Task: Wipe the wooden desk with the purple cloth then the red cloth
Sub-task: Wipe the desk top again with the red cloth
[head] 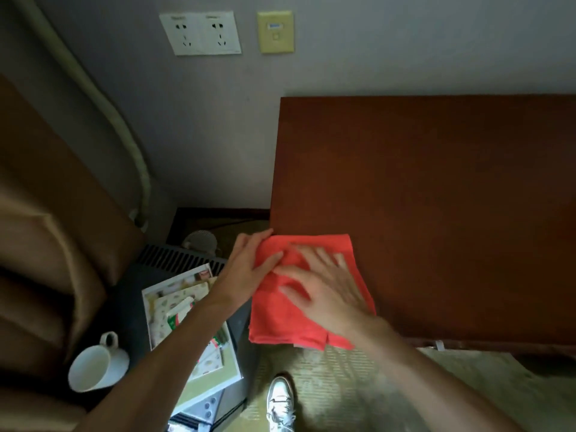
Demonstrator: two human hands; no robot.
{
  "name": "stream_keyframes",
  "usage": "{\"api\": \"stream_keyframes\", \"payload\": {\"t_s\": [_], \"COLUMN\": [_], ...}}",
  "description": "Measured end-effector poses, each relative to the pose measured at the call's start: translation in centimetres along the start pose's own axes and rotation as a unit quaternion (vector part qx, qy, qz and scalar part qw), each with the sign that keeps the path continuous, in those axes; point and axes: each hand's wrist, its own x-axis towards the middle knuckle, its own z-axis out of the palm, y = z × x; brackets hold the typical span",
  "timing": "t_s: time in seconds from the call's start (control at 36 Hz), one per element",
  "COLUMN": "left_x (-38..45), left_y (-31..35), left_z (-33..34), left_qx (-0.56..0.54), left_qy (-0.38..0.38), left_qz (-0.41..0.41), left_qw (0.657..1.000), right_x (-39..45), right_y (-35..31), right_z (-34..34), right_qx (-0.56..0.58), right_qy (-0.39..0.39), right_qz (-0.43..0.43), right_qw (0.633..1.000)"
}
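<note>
Now red cloth [299, 310] under flat right hand [324, 285], left hand [249, 266] pinching its edge, desk [436, 188] corner.

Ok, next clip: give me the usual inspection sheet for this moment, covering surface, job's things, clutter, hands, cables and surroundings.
Surface: reddish-brown wooden desk, top bare apart from the cloth.
Job's things: folded red cloth on the desk's near left corner, overhanging the front edge; purple cloth, nothing seen.
Clutter: white ceramic cup and printed leaflets on a dark low unit left of the desk.
Hands: left hand holds the cloth's left edge; right hand lies flat on it, fingers spread, blurred.
Cables: a thin dark cable on the floor by the wall.
Surroundings: white double wall socket, yellowish wall plate, brown curtain, greenish carpet, white shoe.
</note>
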Motion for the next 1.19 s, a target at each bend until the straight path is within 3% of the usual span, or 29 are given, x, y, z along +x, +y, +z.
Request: {"api": "stream_keyframes", "payload": {"t_s": [0.06,0.11,0.17,0.25,0.33,0.44,0.56,0.69,0.81,0.86,1.0,1.08,1.14,1.19], "left_x": [0.2,0.6,1.0,1.2,1.3,0.9,-1.0,-2.8,-5.8,-7.1,-6.7,-5.6,-4.7,-3.7], "left_y": [0.6,1.1,1.3,2.0,4.0,8.2,10.0,5.7,0.3,-1.5,-1.6,-0.4,-0.3,-0.7], "left_z": [-0.2,-0.4,-0.7,-1.3,-3.2,-7.5,-9.2,-6.2,-2.0,-0.6,-0.9,-1.7,-2.1,-2.4], "left_qx": [0.03,0.053,0.064,0.06,0.012,-0.041,0.005,0.073,0.18,0.197,0.197,0.113,0.071,0.038], "left_qy": [0.021,0.031,0.028,0.031,0.053,0.096,0.1,0.032,-0.05,-0.061,-0.024,-0.007,0.042,0.101], "left_qz": [-0.008,-0.023,-0.039,-0.029,0.036,0.115,0.199,0.217,0.223,0.228,0.244,0.222,0.191,0.151], "left_qw": [0.999,0.998,0.997,0.997,0.998,0.988,0.975,0.973,0.957,0.952,0.949,0.968,0.978,0.983], "right_x": [1.0,2.1,3.1,4.3,5.4,6.0,4.4,1.1,-3.3,-4.6,0.1,4.4,5.3,5.1], "right_y": [2.0,3.3,4.1,4.4,4.1,2.7,1.1,1.8,2.8,3.1,1.7,0.7,0.6,1.1], "right_z": [-1.1,-1.8,-2.4,-3.6,-6.4,-12.0,-14.5,-10.6,-4.2,-2.4,-2.8,-1.5,0.6,2.2], "right_qx": [-0.016,-0.006,-0.016,-0.023,0.051,0.079,0.049,0.03,-0.021,-0.038,0.011,0.009,-0.024,-0.05], "right_qy": [0.03,0.035,-0.015,-0.086,-0.043,0.077,0.116,0.093,-0.022,-0.041,0.077,0.009,-0.043,-0.031], "right_qz": [0.01,0.078,0.107,0.076,0.067,0.011,-0.04,-0.045,-0.034,-0.025,0.018,0.001,-0.002,-0.003], "right_qw": [0.999,0.996,0.994,0.993,0.996,0.994,0.991,0.994,0.999,0.998,0.997,1.0,0.999,0.998]}}
